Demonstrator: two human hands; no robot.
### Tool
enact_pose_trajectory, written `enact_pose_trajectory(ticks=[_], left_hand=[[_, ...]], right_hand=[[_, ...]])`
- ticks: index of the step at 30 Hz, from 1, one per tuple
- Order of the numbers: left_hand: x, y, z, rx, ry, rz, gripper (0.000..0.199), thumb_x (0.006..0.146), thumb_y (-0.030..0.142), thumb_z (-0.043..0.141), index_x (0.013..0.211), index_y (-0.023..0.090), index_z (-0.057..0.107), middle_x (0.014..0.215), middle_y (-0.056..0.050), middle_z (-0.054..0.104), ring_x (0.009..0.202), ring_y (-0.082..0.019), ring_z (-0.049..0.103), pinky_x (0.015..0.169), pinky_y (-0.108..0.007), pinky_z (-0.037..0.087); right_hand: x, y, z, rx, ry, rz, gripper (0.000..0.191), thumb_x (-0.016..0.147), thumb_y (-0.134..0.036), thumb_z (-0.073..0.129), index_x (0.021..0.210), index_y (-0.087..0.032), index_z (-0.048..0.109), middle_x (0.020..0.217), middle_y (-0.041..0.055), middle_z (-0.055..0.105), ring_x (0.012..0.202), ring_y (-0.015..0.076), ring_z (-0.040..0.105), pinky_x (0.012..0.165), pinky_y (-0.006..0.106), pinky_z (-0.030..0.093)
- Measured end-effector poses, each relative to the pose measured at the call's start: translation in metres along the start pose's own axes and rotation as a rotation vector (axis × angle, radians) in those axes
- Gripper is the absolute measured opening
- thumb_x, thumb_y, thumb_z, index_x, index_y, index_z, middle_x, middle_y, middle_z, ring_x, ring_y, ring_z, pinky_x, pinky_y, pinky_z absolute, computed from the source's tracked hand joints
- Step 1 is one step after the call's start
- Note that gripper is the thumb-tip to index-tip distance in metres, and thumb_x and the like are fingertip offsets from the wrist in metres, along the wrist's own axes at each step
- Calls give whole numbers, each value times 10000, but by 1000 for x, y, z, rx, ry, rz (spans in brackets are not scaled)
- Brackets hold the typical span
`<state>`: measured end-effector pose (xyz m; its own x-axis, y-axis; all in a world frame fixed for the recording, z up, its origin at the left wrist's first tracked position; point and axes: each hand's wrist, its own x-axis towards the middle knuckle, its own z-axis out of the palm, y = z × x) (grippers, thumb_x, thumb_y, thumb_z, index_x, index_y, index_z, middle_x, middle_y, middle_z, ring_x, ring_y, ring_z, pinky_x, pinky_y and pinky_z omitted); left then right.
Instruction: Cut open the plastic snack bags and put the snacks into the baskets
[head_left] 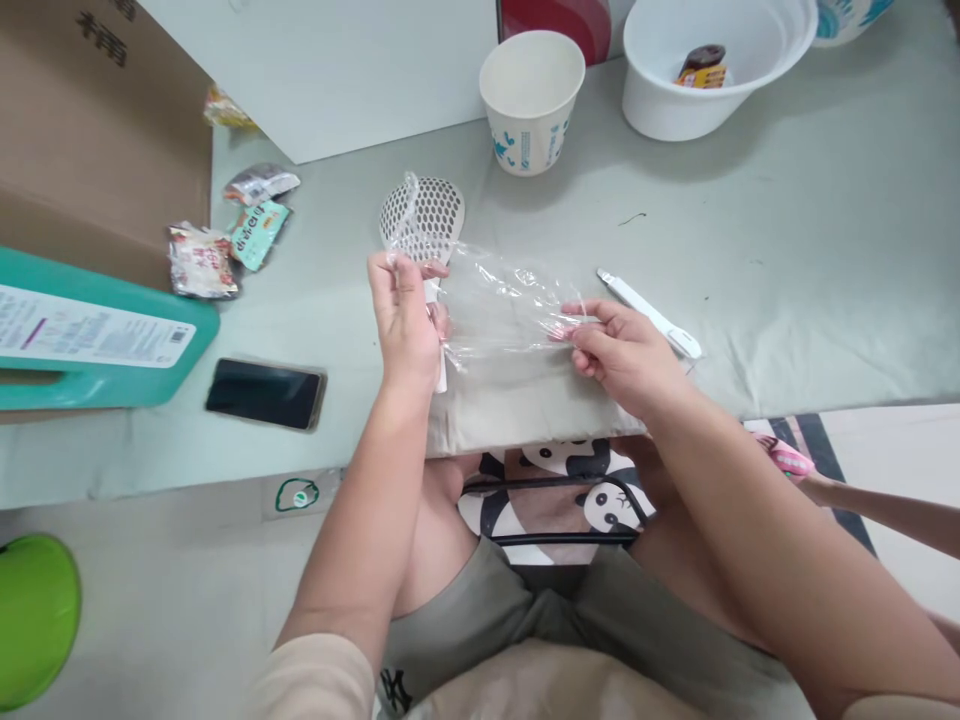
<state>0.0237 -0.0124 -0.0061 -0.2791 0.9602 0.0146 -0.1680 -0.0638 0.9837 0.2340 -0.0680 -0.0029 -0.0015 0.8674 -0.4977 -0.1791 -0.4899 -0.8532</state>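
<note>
A clear plastic bag [510, 300] is stretched between my two hands above the table's front edge. My left hand [409, 315] pinches its left end, with the fingers curled upward. At the other end, my right hand [619, 345] grips the film between thumb and fingers. Behind the bag and my left hand lies a white fly swatter [439, 205] with a honeycomb head; part of its handle is hidden. A white utility knife [652, 315] rests on the table just beyond my right hand.
A paper cup [531, 110] and a white tub [675, 100] holding small wrapped items stand at the back. Left are snack packets [202, 262], a phone [265, 394], a teal jug [172, 340] and a cardboard box [97, 140]. Another person's arm [885, 510] shows at right.
</note>
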Motion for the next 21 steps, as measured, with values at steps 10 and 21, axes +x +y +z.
enact_pose_trajectory(ticks=[10, 21], left_hand=[[3, 7, -4, -14, 1, 44, 444, 911, 604, 705, 878, 248, 442, 688, 76, 518, 405, -15, 240, 383, -233, 101], [-25, 25, -4, -340, -418, -355, 493, 798, 648, 695, 692, 224, 467, 720, 3, 593, 534, -119, 585, 472, -257, 437]], right_hand=[[0, -1, -2, -23, 71, -156, 164, 864, -223, 651, 1024, -246, 624, 757, -8, 721, 743, 147, 714, 760, 311, 599], [24, -9, -17, 359, 173, -437, 176, 761, -272, 627, 702, -261, 462, 600, -37, 323, 753, 166, 608, 913, 389, 550]])
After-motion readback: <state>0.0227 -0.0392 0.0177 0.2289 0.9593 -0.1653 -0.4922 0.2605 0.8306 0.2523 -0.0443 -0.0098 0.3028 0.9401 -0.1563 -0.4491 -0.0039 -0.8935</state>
